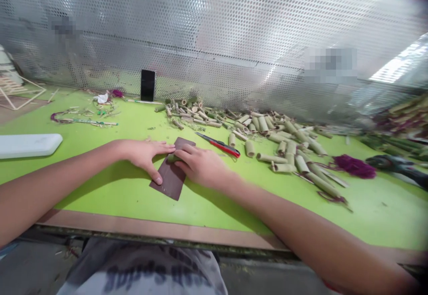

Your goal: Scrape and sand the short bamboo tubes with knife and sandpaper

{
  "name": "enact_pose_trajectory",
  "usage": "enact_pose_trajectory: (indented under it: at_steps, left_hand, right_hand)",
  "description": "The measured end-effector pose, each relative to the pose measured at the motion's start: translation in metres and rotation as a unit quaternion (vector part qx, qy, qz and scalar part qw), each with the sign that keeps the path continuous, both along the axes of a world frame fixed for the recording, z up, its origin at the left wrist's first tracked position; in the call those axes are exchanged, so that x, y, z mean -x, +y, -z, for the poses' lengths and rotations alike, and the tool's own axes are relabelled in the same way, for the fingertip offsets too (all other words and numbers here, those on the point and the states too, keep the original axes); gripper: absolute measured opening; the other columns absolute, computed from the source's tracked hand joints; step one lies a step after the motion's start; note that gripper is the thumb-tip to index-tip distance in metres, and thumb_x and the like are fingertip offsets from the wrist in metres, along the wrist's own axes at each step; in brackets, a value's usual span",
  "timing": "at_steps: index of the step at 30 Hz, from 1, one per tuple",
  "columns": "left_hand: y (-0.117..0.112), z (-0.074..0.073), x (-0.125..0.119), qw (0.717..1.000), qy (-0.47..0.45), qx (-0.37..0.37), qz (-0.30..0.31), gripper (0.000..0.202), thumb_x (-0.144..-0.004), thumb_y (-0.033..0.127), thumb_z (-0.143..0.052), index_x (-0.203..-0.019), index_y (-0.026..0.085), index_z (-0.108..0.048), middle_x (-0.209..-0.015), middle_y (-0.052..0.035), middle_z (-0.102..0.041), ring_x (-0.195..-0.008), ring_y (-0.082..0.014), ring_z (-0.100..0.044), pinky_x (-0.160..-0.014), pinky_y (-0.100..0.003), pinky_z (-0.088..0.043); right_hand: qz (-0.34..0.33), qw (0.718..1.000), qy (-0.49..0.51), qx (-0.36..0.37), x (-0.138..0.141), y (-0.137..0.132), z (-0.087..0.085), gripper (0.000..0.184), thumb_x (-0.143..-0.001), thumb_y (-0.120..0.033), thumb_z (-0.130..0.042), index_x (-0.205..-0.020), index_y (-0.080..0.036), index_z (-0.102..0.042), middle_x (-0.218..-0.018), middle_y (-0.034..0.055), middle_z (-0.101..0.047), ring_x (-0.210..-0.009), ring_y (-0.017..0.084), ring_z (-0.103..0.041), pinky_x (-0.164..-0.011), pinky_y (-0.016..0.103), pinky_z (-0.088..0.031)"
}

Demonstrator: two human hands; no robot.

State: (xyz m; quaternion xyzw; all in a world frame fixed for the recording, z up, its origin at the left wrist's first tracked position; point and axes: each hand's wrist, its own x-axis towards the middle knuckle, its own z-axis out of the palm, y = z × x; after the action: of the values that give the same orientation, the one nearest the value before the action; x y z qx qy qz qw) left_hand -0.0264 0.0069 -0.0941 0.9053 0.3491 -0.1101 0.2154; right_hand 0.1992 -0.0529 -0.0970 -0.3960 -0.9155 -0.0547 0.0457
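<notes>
A dark brown sheet of sandpaper (pixel 173 180) lies flat on the green table (pixel 110 188). My left hand (pixel 144 154) rests on its left edge, fingers stretched out and thumb pointing down. My right hand (pixel 199 164) is closed on a short piece of bamboo (pixel 172 157) and presses it against the sheet. The two hands touch at the fingertips.
A red and black utility knife (pixel 219 144) lies just behind my right hand. Several cut bamboo tubes (pixel 284 143) spread to the right, with purple yarn (pixel 354 166). A white tray (pixel 28 145) sits at left, a black phone (pixel 147 85) leans against the perforated metal wall.
</notes>
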Motion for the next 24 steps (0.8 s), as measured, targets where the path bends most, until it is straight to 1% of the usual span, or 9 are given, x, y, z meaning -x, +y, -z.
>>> enact_pose_trajectory:
  at_steps: [4, 6, 8, 9, 12, 13, 17, 21, 24]
  left_hand:
    - [-0.001, 0.0, -0.001, 1.0, -0.01, -0.005, 0.011, 0.124, -0.066, 0.077, -0.071, -0.162, 0.024, -0.013, -0.167, -0.0102, -0.009, -0.153, -0.0353, -0.01, -0.124, -0.049, -0.009]
    - [0.0, 0.0, 0.0, 1.0, -0.009, -0.009, 0.01, 0.124, -0.066, 0.078, -0.07, -0.162, 0.024, -0.013, -0.167, -0.0098, -0.009, -0.153, -0.0357, -0.01, -0.124, -0.049, -0.008]
    - [0.001, 0.001, 0.0, 1.0, -0.004, -0.009, 0.004, 0.125, -0.066, 0.08, -0.069, -0.162, 0.025, -0.011, -0.168, -0.0097, -0.007, -0.153, -0.0359, -0.01, -0.124, -0.049, -0.007]
    - [0.001, 0.001, 0.001, 1.0, -0.002, -0.007, 0.003, 0.125, -0.066, 0.08, -0.069, -0.162, 0.025, -0.011, -0.168, -0.0097, -0.006, -0.153, -0.0359, -0.009, -0.124, -0.049, -0.007]
    - [0.0, 0.0, 0.001, 1.0, 0.006, 0.003, 0.002, 0.126, -0.066, 0.08, -0.069, -0.162, 0.025, -0.01, -0.168, -0.0086, -0.006, -0.154, -0.0348, -0.007, -0.124, -0.048, -0.009]
    - [-0.001, -0.001, 0.001, 1.0, 0.007, 0.004, 0.0, 0.126, -0.066, 0.08, -0.069, -0.162, 0.025, -0.009, -0.168, -0.008, -0.005, -0.154, -0.0345, -0.007, -0.124, -0.047, -0.009]
    - [-0.003, -0.004, 0.0, 1.0, 0.013, 0.006, -0.01, 0.126, -0.066, 0.08, -0.069, -0.162, 0.026, -0.009, -0.168, -0.0074, -0.002, -0.154, -0.0347, -0.005, -0.124, -0.048, -0.007]
    - [-0.004, -0.005, -0.001, 1.0, 0.025, 0.009, -0.012, 0.127, -0.067, 0.079, -0.069, -0.162, 0.023, -0.008, -0.168, -0.0075, -0.002, -0.154, -0.0342, -0.004, -0.124, -0.05, -0.004]
    - [-0.004, -0.004, -0.001, 1.0, 0.023, 0.003, -0.014, 0.127, -0.067, 0.079, -0.068, -0.162, 0.022, -0.007, -0.167, -0.0083, 0.0, -0.154, -0.0349, -0.004, -0.124, -0.051, -0.002]
  right_hand:
    - [-0.014, 0.999, -0.02, 0.02, 0.005, -0.012, -0.002, 0.026, -0.102, -0.034, -0.046, -0.115, -0.02, -0.063, -0.114, 0.0081, -0.065, -0.071, 0.014, -0.061, -0.057, 0.029, -0.032]
    - [0.022, 0.999, -0.03, 0.024, 0.006, -0.014, -0.006, 0.027, -0.102, -0.035, -0.045, -0.115, -0.02, -0.063, -0.11, 0.0083, -0.066, -0.071, 0.016, -0.062, -0.057, 0.03, -0.032]
    - [0.085, 0.996, -0.033, 0.019, 0.006, -0.015, -0.009, 0.028, -0.102, -0.036, -0.044, -0.113, -0.019, -0.063, -0.102, 0.0089, -0.068, -0.07, 0.018, -0.063, -0.056, 0.03, -0.032]
    - [0.09, 0.995, -0.03, 0.025, 0.006, -0.015, -0.011, 0.027, -0.102, -0.036, -0.045, -0.111, -0.019, -0.064, -0.1, 0.0086, -0.069, -0.07, 0.018, -0.063, -0.056, 0.03, -0.032]
    - [0.028, 0.997, -0.026, 0.066, 0.007, -0.015, -0.013, 0.027, -0.101, -0.039, -0.045, -0.106, -0.021, -0.065, -0.097, 0.0064, -0.072, -0.071, 0.018, -0.065, -0.058, 0.03, -0.033]
    - [0.033, 0.997, -0.027, 0.066, 0.007, -0.014, -0.013, 0.029, -0.102, -0.041, -0.045, -0.106, -0.022, -0.065, -0.094, 0.0063, -0.073, -0.071, 0.019, -0.065, -0.059, 0.029, -0.034]
    - [0.121, 0.991, -0.059, 0.028, 0.004, -0.01, -0.011, 0.039, -0.104, -0.045, -0.037, -0.105, -0.02, -0.067, -0.084, 0.0094, -0.073, -0.069, 0.022, -0.066, -0.058, 0.03, -0.034]
    - [0.089, 0.993, -0.075, 0.026, 0.003, -0.009, -0.01, 0.042, -0.103, -0.051, -0.036, -0.101, -0.022, -0.066, -0.078, 0.0077, -0.073, -0.066, 0.023, -0.067, -0.055, 0.03, -0.032]
    - [0.142, 0.987, -0.076, 0.018, 0.006, -0.01, -0.012, 0.041, -0.104, -0.047, -0.035, -0.105, -0.02, -0.066, -0.084, 0.0104, -0.074, -0.071, 0.024, -0.068, -0.057, 0.03, -0.033]
